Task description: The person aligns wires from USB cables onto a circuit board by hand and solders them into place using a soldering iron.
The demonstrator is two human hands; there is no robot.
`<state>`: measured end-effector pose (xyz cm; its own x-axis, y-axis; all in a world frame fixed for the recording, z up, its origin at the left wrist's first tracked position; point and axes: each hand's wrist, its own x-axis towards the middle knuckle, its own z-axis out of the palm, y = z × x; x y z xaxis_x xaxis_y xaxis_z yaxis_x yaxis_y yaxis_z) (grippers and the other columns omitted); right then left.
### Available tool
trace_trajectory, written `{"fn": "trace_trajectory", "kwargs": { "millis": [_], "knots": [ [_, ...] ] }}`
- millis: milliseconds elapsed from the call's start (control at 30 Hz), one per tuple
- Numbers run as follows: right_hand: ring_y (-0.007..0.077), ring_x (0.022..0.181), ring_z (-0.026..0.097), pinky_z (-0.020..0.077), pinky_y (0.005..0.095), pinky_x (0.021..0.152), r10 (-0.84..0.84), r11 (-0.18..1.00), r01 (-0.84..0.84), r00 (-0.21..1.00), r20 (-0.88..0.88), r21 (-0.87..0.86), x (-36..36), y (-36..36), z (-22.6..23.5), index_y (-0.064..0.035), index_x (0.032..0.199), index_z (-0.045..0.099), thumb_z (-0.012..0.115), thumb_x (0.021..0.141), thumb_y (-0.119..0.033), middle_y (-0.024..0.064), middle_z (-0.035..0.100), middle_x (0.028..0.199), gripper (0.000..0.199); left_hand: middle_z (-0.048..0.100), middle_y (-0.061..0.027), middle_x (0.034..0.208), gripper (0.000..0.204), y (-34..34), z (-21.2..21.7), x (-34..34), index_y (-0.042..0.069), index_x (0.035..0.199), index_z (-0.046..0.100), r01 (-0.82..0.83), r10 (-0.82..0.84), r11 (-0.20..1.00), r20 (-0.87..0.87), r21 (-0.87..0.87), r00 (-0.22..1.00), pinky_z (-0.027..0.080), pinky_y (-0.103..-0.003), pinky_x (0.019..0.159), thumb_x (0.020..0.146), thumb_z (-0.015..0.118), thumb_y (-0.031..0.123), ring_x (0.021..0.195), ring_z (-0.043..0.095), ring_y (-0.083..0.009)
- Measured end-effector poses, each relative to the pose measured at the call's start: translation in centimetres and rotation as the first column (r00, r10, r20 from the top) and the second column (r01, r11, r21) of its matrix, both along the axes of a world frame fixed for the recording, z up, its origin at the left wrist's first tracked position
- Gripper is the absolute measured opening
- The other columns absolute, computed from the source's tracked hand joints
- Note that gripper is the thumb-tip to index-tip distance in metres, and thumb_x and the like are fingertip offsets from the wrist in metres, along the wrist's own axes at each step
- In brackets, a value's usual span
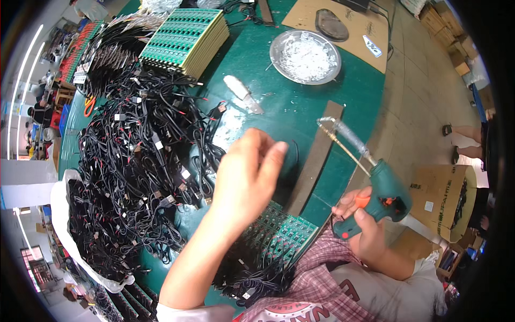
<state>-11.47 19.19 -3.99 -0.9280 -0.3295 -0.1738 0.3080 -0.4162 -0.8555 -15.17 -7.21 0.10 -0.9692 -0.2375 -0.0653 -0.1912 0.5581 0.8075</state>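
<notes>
- I see black cables (129, 177) heaped beside green circuit boards (279, 233) on the table (300, 102).
- My left hand (249, 177) hovers, fingers pinched together; contents unclear.
- My right hand (365, 222) grips the green soldering gun (383, 196) at the table's edge.

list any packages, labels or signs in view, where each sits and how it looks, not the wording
Cardboard box: on the floor right of the table, brown, open, with a small white label.
Stacked cartons: far upper right, brown.
White tag: on the cardboard sheet at the table's far edge, small, oblong, dark print.
</notes>
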Motion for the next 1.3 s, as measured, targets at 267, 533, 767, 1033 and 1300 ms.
{"fn": "trace_trajectory", "kwargs": {
  "millis": [267,533,767,1033,1300],
  "knots": [
    [0.0249,0.102,0.066,0.0526,0.0484,0.099,-0.04,0.998,0.039,0.999,0.029,0.046,-1.1,0.8,0.7,-0.0068,0.126,0.046,0.055,0.097,-0.003,0.0161,0.063,0.115,0.031,0.069,-0.0178,0.088,0.047,3.7,-2.1,-1.7,-0.004,0.112,0.053,0.024,0.0,0.977,0.116,-0.211,0.993,0.054,-0.042,0.072,0.083,0.084,0.017,0.078,0.069,-0.0337],
    [0.0253,0.098,0.066,0.0532,0.0466,0.095,0.001,1.0,-0.002,0.999,0.032,0.03,-0.5,0.2,1.3,-0.0055,0.127,0.047,0.056,0.096,-0.002,0.0163,0.064,0.11,0.032,0.07,-0.0184,0.09,0.044,2.9,-1.2,-0.5,-0.002,0.121,0.051,0.162,-0.144,0.984,0.211,-0.071,0.967,0.055,-0.041,0.076,0.087,0.078,0.009,0.079,0.07,-0.0308],
    [0.0244,0.093,0.066,0.0551,0.0466,0.09,0.048,0.998,-0.049,0.998,0.047,0.026,-0.4,0.7,1.4,-0.0049,0.127,0.047,0.056,0.095,0.0,0.0171,0.064,0.108,0.033,0.071,-0.0053,0.089,0.019,-2.5,3.2,3.2,-0.001,0.106,0.069,-0.147,0.084,0.928,0.193,0.342,0.978,0.051,-0.029,0.074,0.094,0.067,0.013,0.079,0.065,-0.0131],
    [0.0218,0.087,0.065,0.0566,0.0416,0.084,0.37,0.919,-0.372,0.928,0.04,0.133,-0.5,0.5,1.8,-0.0063,0.123,0.05,0.058,0.096,-0.006,0.0148,0.063,0.099,0.028,0.063,-0.0028,0.078,0.014,-7.2,10.2,12.0,0.0,0.105,0.065,-0.303,-0.072,0.849,0.663,0.433,0.745,0.041,-0.024,0.058,0.091,0.066,0.003,0.065,0.057,-0.0092],
    [0.02,0.087,0.07,0.0562,0.0334,0.074,0.673,0.585,-0.6,0.735,0.086,0.545,-0.6,-0.4,1.8,-0.0076,0.104,0.071,0.077,0.086,-0.015,0.005,0.071,0.094,0.02,0.069,-0.011,0.076,0.007,1.3,-0.8,10.5,-0.003,0.099,0.063,-0.219,0.234,0.971,0.202,-0.093,0.951,0.051,-0.029,0.063,0.093,0.067,-0.002,0.068,0.064,-0.0125]
  ]
}}
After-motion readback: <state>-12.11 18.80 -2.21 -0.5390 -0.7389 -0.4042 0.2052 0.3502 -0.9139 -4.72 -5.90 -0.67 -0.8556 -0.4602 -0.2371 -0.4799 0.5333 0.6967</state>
